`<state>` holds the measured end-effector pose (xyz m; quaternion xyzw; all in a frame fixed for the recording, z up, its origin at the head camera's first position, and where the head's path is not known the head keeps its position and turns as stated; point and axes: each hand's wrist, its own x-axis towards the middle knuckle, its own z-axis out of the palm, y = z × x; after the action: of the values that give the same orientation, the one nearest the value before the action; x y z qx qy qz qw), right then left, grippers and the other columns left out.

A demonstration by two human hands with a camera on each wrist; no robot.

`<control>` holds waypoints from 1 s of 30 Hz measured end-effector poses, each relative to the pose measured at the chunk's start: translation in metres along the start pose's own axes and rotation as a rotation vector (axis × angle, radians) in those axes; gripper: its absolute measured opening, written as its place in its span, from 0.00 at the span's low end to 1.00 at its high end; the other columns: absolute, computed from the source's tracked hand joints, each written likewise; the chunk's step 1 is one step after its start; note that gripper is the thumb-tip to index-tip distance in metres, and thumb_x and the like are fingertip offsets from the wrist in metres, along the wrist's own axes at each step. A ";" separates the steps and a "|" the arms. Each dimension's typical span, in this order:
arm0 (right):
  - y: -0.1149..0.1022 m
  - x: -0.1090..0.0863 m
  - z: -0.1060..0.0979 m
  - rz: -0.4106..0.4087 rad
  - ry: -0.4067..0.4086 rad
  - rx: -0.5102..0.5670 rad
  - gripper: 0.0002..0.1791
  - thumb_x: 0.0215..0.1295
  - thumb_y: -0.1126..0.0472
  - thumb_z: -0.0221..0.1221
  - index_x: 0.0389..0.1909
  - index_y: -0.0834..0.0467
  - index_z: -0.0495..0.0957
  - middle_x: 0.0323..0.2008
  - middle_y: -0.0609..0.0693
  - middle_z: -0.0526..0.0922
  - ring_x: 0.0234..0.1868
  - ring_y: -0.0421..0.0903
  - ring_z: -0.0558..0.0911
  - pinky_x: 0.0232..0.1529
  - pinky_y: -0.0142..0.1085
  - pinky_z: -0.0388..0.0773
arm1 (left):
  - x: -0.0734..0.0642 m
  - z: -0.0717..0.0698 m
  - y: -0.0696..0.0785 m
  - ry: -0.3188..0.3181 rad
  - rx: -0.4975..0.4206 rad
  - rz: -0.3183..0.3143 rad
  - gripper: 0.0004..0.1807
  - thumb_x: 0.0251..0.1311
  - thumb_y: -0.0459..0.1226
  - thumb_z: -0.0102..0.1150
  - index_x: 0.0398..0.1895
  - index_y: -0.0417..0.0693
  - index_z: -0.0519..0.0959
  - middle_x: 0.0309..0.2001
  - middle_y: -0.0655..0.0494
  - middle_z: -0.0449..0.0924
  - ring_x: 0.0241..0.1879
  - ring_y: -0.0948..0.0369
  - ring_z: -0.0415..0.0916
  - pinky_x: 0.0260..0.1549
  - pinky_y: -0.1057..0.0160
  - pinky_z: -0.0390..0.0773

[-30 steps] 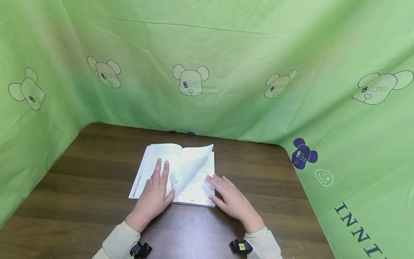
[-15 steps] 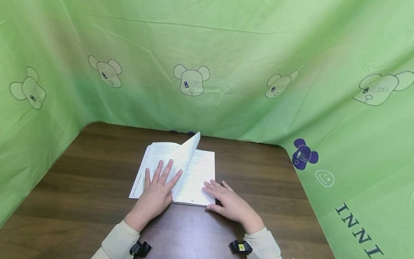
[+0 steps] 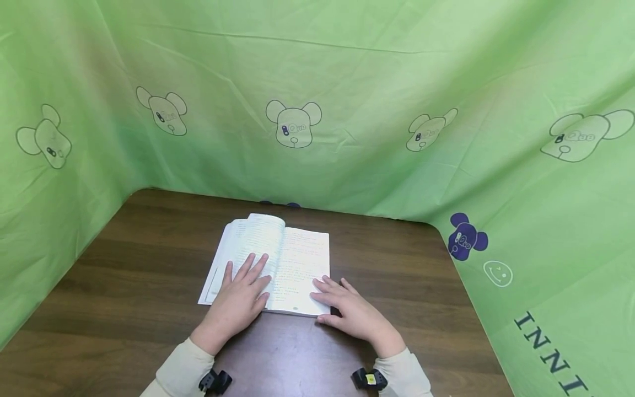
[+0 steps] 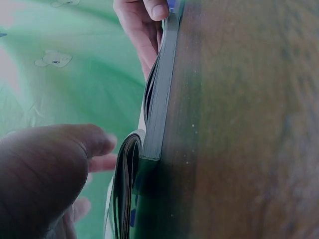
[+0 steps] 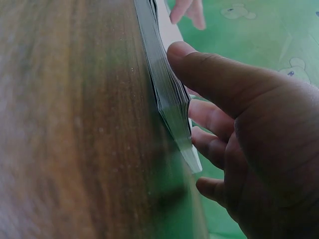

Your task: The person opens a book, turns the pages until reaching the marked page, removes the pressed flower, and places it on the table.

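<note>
An open book with printed pages lies on the table in the head view. My left hand rests on the left-hand page, fingers spread. Above its fingertips a turned leaf bulges over the pages beneath. At the lower right corner of the book, my right hand lies with relaxed fingers on the page and its thumb by the bottom edge. The right wrist view shows that thumb close to the page block. In the left wrist view, the left pages curve up near the spine.
The brown wooden table extends around the book. Green cloth printed with bear heads hangs behind it and along both sides. A black wrist device sits at the left cuff, another device at the right.
A leaf that stood raised over the right page has swung left and now lies under my left hand. The right hand's fingers have slid slightly down toward the book's corner.
</note>
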<state>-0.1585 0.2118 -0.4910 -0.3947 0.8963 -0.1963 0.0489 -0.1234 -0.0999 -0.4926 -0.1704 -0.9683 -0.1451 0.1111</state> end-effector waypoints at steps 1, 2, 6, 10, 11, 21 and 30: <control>0.000 0.000 0.000 0.004 -0.003 0.001 0.30 0.68 0.45 0.66 0.68 0.52 0.77 0.77 0.47 0.66 0.79 0.51 0.61 0.76 0.62 0.51 | 0.000 0.000 0.000 -0.003 -0.003 -0.014 0.20 0.67 0.46 0.63 0.59 0.50 0.83 0.79 0.52 0.61 0.79 0.46 0.53 0.70 0.27 0.52; 0.000 0.000 0.000 0.006 -0.005 0.001 0.30 0.67 0.45 0.66 0.68 0.52 0.77 0.77 0.47 0.66 0.79 0.51 0.61 0.76 0.62 0.51 | 0.000 0.000 0.001 -0.010 -0.006 -0.029 0.21 0.67 0.48 0.64 0.59 0.50 0.82 0.78 0.51 0.62 0.79 0.46 0.55 0.69 0.27 0.53; -0.001 0.001 -0.001 0.017 -0.006 0.003 0.32 0.65 0.44 0.67 0.67 0.52 0.78 0.76 0.47 0.66 0.79 0.51 0.61 0.77 0.62 0.51 | 0.000 0.000 0.002 -0.058 -0.029 -0.092 0.25 0.66 0.49 0.64 0.62 0.48 0.79 0.77 0.47 0.64 0.77 0.44 0.58 0.67 0.26 0.57; -0.002 0.001 -0.001 0.033 0.000 0.018 0.31 0.65 0.44 0.67 0.66 0.52 0.79 0.76 0.47 0.67 0.78 0.51 0.62 0.76 0.62 0.51 | 0.000 0.000 0.003 -0.098 -0.054 -0.125 0.26 0.68 0.46 0.61 0.67 0.48 0.76 0.77 0.47 0.64 0.77 0.42 0.57 0.65 0.25 0.60; -0.002 0.001 -0.001 0.037 0.002 0.023 0.30 0.65 0.44 0.67 0.66 0.52 0.79 0.76 0.46 0.67 0.78 0.51 0.63 0.76 0.62 0.51 | -0.001 0.000 0.003 -0.103 -0.057 -0.129 0.26 0.68 0.46 0.60 0.67 0.48 0.76 0.77 0.47 0.63 0.77 0.41 0.57 0.65 0.25 0.60; -0.002 0.001 -0.004 0.053 0.015 0.071 0.23 0.70 0.47 0.64 0.61 0.53 0.82 0.74 0.47 0.70 0.78 0.52 0.64 0.76 0.63 0.53 | -0.004 -0.001 0.003 -0.116 -0.075 -0.132 0.23 0.72 0.45 0.54 0.68 0.59 0.78 0.76 0.47 0.65 0.75 0.38 0.59 0.63 0.24 0.61; -0.002 0.001 -0.008 -0.033 0.062 0.031 0.08 0.67 0.53 0.67 0.43 0.51 0.87 0.67 0.51 0.79 0.73 0.56 0.71 0.71 0.63 0.63 | -0.002 -0.002 0.004 -0.122 -0.091 -0.128 0.23 0.72 0.47 0.58 0.68 0.57 0.78 0.76 0.45 0.64 0.76 0.37 0.57 0.63 0.22 0.59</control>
<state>-0.1594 0.2125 -0.4831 -0.4023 0.8877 -0.2229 0.0239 -0.1196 -0.0981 -0.4904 -0.1218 -0.9745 -0.1850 0.0347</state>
